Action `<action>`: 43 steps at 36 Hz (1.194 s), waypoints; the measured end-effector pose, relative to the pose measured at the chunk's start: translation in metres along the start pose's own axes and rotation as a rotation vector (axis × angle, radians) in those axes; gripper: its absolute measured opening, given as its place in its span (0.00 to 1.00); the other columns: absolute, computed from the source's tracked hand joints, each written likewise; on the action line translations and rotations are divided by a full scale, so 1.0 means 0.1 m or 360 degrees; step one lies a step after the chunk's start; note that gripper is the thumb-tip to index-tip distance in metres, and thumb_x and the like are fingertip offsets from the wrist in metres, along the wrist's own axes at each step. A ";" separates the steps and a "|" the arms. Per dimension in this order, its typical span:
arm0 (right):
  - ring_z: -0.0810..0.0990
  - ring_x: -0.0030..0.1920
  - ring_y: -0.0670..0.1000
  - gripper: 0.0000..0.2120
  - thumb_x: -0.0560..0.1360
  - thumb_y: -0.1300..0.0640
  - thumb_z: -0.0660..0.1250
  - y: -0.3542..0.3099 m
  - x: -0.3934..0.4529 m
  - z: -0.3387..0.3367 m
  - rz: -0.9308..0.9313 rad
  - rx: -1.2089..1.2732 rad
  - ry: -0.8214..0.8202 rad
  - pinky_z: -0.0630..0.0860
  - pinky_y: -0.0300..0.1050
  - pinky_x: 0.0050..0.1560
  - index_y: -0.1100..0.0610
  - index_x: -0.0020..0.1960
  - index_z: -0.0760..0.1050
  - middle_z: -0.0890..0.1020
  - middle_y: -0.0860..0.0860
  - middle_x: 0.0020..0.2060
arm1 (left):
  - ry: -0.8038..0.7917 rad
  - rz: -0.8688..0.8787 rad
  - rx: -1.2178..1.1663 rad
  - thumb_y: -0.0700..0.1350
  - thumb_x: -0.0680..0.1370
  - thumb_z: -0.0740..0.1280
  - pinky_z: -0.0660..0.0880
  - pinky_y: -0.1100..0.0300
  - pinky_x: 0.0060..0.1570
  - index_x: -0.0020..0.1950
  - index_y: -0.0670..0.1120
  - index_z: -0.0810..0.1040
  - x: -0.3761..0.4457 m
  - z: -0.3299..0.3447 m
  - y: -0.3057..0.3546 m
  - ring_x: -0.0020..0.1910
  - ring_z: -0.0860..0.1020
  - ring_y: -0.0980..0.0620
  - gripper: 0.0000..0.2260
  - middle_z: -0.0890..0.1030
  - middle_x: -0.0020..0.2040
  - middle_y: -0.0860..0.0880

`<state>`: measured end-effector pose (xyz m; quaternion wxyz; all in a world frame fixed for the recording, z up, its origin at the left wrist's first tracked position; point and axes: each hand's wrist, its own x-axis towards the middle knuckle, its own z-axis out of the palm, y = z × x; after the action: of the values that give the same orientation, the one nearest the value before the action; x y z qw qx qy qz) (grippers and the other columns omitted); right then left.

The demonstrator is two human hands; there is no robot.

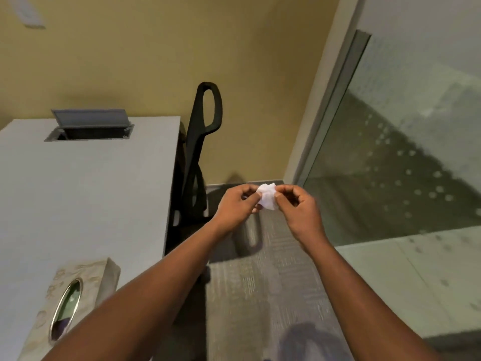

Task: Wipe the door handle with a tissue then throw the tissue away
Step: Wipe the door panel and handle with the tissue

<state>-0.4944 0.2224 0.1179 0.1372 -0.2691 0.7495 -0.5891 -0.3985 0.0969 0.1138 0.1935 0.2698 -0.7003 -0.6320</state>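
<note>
A small crumpled white tissue (267, 196) is pinched between both hands in front of me, above the grey carpet. My left hand (238, 204) grips its left edge with thumb and fingers. My right hand (296, 205) grips its right edge the same way. A beige tissue box (86, 277) with an oval opening lies on the white table at the lower left. No door handle and no bin are in view.
The white table (86, 194) fills the left, with an open cable hatch (89, 126) at its far side. A black office chair (200, 152) stands between table and yellow wall. A frosted glass partition (403, 152) runs along the right.
</note>
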 end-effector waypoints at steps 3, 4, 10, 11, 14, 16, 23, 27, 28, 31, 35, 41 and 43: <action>0.83 0.47 0.42 0.07 0.77 0.57 0.70 0.08 0.10 -0.39 -0.0021 -0.0104 0.0072 0.80 0.42 0.51 0.49 0.54 0.82 0.85 0.44 0.48 | -0.0108 -0.0011 -0.0112 0.38 0.84 0.63 0.80 0.63 0.44 0.50 0.49 0.83 0.16 0.36 0.12 0.37 0.82 0.59 0.11 0.84 0.41 0.51; 0.83 0.47 0.42 0.09 0.77 0.56 0.70 0.10 0.12 -0.52 -0.0011 -0.0136 0.0089 0.80 0.42 0.51 0.50 0.56 0.82 0.85 0.44 0.49 | -0.0142 -0.0020 -0.0144 0.38 0.84 0.63 0.80 0.64 0.43 0.51 0.49 0.84 0.20 0.47 0.16 0.37 0.82 0.58 0.11 0.85 0.41 0.51; 0.83 0.49 0.40 0.20 0.75 0.53 0.72 0.16 0.15 -1.09 -0.0048 -0.0319 0.0140 0.78 0.35 0.51 0.47 0.67 0.77 0.84 0.42 0.51 | -0.0341 -0.0055 -0.0279 0.37 0.84 0.61 0.78 0.62 0.42 0.48 0.45 0.83 0.33 1.12 0.40 0.39 0.79 0.51 0.12 0.84 0.41 0.47; 0.83 0.48 0.39 0.20 0.75 0.53 0.72 0.15 0.14 -1.17 -0.0078 -0.0382 0.0163 0.76 0.31 0.49 0.46 0.66 0.78 0.84 0.43 0.50 | -0.0396 -0.0046 -0.0265 0.37 0.84 0.61 0.78 0.62 0.43 0.48 0.45 0.84 0.33 1.21 0.44 0.40 0.79 0.51 0.12 0.84 0.42 0.46; 0.83 0.44 0.42 0.13 0.75 0.55 0.72 0.12 0.11 -1.40 -0.0123 -0.0538 0.0305 0.74 0.29 0.44 0.51 0.60 0.82 0.85 0.44 0.46 | -0.0557 -0.0019 -0.0255 0.38 0.85 0.61 0.77 0.61 0.44 0.50 0.43 0.84 0.38 1.48 0.52 0.41 0.79 0.51 0.12 0.85 0.44 0.45; 0.82 0.43 0.44 0.09 0.76 0.57 0.71 0.14 0.10 -1.55 -0.0113 -0.0587 0.0397 0.75 0.35 0.43 0.52 0.55 0.83 0.86 0.46 0.44 | -0.0640 -0.0004 -0.0240 0.39 0.84 0.62 0.78 0.61 0.44 0.51 0.42 0.84 0.45 1.65 0.54 0.40 0.80 0.53 0.10 0.85 0.44 0.46; 0.81 0.39 0.49 0.05 0.77 0.59 0.68 0.18 0.09 -2.02 0.0033 -0.0776 0.0708 0.72 0.34 0.39 0.54 0.47 0.83 0.85 0.50 0.38 | -0.0868 0.0072 -0.0038 0.47 0.83 0.67 0.78 0.66 0.48 0.62 0.44 0.84 0.65 2.21 0.60 0.52 0.82 0.59 0.11 0.86 0.55 0.49; 0.82 0.40 0.53 0.05 0.76 0.57 0.68 0.22 0.19 -2.21 0.0195 -0.0857 0.0864 0.77 0.49 0.43 0.57 0.46 0.82 0.85 0.51 0.38 | -0.0980 0.0124 0.0033 0.47 0.81 0.70 0.80 0.63 0.50 0.61 0.46 0.83 0.79 2.48 0.70 0.51 0.82 0.59 0.10 0.85 0.55 0.53; 0.81 0.40 0.52 0.05 0.76 0.56 0.69 0.22 0.22 -2.25 0.0238 -0.0848 0.0895 0.76 0.48 0.43 0.57 0.45 0.82 0.84 0.50 0.37 | -0.1015 0.0141 0.0044 0.45 0.81 0.70 0.80 0.64 0.49 0.60 0.47 0.83 0.83 2.54 0.73 0.49 0.82 0.59 0.08 0.84 0.53 0.53; 0.79 0.39 0.53 0.04 0.74 0.57 0.70 0.22 0.32 -2.36 0.0369 -0.0734 0.0960 0.73 0.47 0.41 0.57 0.44 0.82 0.82 0.48 0.35 | -0.1103 0.0174 0.0102 0.41 0.80 0.71 0.81 0.58 0.53 0.56 0.49 0.81 0.99 2.71 0.84 0.47 0.82 0.52 0.06 0.82 0.52 0.48; 0.82 0.39 0.54 0.04 0.73 0.59 0.68 0.16 0.44 -2.51 0.0483 -0.0094 0.1014 0.80 0.53 0.44 0.55 0.43 0.83 0.84 0.51 0.36 | -0.1174 0.0363 0.0208 0.43 0.76 0.73 0.79 0.45 0.60 0.53 0.50 0.83 1.24 2.90 0.97 0.45 0.82 0.51 0.07 0.86 0.48 0.47; 0.86 0.46 0.55 0.11 0.81 0.53 0.64 0.03 0.52 -2.68 0.0440 0.0424 0.1264 0.82 0.50 0.54 0.54 0.47 0.85 0.87 0.56 0.44 | -0.1370 0.0569 0.0259 0.46 0.76 0.72 0.79 0.44 0.56 0.54 0.51 0.85 1.51 3.22 1.19 0.42 0.82 0.49 0.07 0.87 0.47 0.43; 0.86 0.49 0.57 0.14 0.82 0.49 0.62 0.01 0.50 -2.72 0.0443 0.0476 0.1372 0.82 0.50 0.55 0.55 0.49 0.84 0.87 0.57 0.45 | -0.1466 0.0652 0.0314 0.45 0.78 0.71 0.79 0.46 0.53 0.56 0.48 0.85 1.54 3.37 1.26 0.43 0.84 0.45 0.09 0.87 0.48 0.43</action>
<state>-0.6777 0.4142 0.1955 -0.0713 0.1253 0.6740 -0.7245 -0.7412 0.2710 0.1848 -0.0415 -0.1625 -0.8077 -0.5653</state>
